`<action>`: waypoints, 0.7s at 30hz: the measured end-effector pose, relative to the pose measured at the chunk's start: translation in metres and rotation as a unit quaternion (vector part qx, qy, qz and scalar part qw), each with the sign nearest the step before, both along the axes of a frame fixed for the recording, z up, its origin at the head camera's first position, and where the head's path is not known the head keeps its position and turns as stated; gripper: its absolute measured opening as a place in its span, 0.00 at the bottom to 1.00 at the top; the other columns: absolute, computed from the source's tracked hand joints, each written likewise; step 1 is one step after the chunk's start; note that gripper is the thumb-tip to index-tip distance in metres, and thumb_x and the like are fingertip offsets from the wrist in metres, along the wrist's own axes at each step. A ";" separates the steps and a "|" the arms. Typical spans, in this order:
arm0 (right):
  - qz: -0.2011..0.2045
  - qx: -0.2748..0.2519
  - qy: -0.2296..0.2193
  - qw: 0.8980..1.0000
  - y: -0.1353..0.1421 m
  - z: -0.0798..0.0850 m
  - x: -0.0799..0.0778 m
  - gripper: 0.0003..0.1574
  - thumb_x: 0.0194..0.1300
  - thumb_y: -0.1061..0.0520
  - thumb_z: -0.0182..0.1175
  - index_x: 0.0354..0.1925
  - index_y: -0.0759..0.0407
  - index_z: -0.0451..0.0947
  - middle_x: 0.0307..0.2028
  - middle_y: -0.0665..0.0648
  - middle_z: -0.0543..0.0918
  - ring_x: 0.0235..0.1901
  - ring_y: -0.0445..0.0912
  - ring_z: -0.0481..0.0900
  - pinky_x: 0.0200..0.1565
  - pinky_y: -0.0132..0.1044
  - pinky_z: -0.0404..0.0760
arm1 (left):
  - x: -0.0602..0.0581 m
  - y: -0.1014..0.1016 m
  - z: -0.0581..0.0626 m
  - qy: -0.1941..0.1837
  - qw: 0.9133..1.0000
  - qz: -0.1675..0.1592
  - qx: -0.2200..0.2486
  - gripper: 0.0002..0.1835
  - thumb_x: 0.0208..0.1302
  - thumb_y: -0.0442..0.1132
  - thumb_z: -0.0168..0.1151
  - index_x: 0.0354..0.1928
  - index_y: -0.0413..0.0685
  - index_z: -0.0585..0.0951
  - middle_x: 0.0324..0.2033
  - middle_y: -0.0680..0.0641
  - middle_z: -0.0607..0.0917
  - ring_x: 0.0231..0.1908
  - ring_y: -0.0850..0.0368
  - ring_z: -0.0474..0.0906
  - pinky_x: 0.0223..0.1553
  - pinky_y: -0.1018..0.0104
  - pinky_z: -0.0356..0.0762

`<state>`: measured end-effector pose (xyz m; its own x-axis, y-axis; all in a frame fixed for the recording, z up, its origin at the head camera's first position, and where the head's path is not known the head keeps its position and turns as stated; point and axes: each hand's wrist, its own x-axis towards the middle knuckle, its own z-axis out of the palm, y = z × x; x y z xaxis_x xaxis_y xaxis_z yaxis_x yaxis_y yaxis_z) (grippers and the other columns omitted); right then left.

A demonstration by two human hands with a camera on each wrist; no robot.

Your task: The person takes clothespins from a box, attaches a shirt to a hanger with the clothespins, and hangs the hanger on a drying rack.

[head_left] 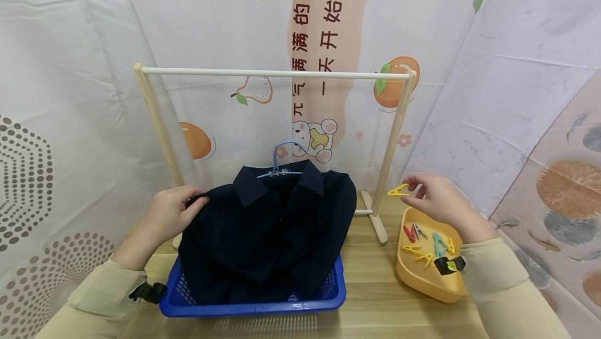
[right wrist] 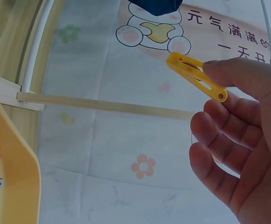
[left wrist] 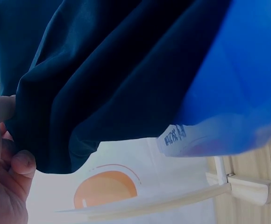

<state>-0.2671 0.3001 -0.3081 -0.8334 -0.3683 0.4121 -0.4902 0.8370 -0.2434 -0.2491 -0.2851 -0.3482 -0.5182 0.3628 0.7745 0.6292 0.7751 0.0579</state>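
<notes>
We have our two hands well apart, each with its own hold. The left hand (head_left: pixel 166 219) pinches the dark navy collared shirt (head_left: pixel 269 240) at its outer edge, at the shoulder or sleeve (from here we cannot tell exactly which), with the thumb on one side of the cloth and the fingers on the other. That grip probably keeps this side of the fabric drawn out instead of slumping inward.

The shirt sits over the blue plastic basket (head_left: pixel 253 309) on the bench (head_left: pixel 371 292), its lower folds gathered inside, so the basket seems to bear most of its weight. A blue wire hanger (head_left: pixel 280 173) runs through the collar, which likely helps the neck stand up and the collar points spread. Its hook rises free of the cloth, below and apart from the white rail (head_left: pixel 277 73) of the wooden rack behind.

Our right hand (head_left: pixel 434 198) holds a yellow clothespin (head_left: pixel 398 190) between thumb and index finger, the other fingers loosely bent beneath; holding it at one end leaves the rest projecting clear toward the rack. The yellow-orange tray (head_left: pixel 429 288) stands to the right of the basket, just below that hand, within easy reach, we judge, and its raised wall keeps the loose red, teal and yellow clothespins (head_left: pixel 439 245) together.
</notes>
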 end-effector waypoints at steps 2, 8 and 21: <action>0.003 0.004 0.005 1.000 -0.002 0.000 0.000 0.17 0.63 0.54 0.72 0.48 0.60 0.84 0.36 0.51 0.82 0.33 0.45 0.81 0.34 0.44 0.78 | 0.000 0.000 0.000 0.000 1.000 0.001 0.000 0.07 0.55 0.30 0.74 0.35 0.46 0.87 0.27 0.50 0.85 0.20 0.63 0.72 0.23 0.60 0.72; 0.004 0.006 0.013 1.000 -0.010 0.001 -0.001 0.16 0.63 0.53 0.72 0.46 0.58 0.84 0.34 0.49 0.83 0.32 0.43 0.81 0.34 0.44 0.79 | 0.001 -0.001 0.000 -0.003 1.000 0.000 -0.001 0.07 0.55 0.30 0.74 0.34 0.47 0.86 0.26 0.52 0.84 0.19 0.65 0.70 0.22 0.61 0.71; 0.026 -0.003 0.035 0.999 -0.026 0.003 0.001 0.15 0.61 0.55 0.73 0.45 0.61 0.85 0.32 0.49 0.83 0.30 0.43 0.80 0.33 0.43 0.79 | 0.001 -0.001 0.000 0.000 1.000 -0.001 -0.004 0.07 0.55 0.30 0.74 0.34 0.47 0.86 0.27 0.51 0.84 0.20 0.64 0.72 0.23 0.60 0.72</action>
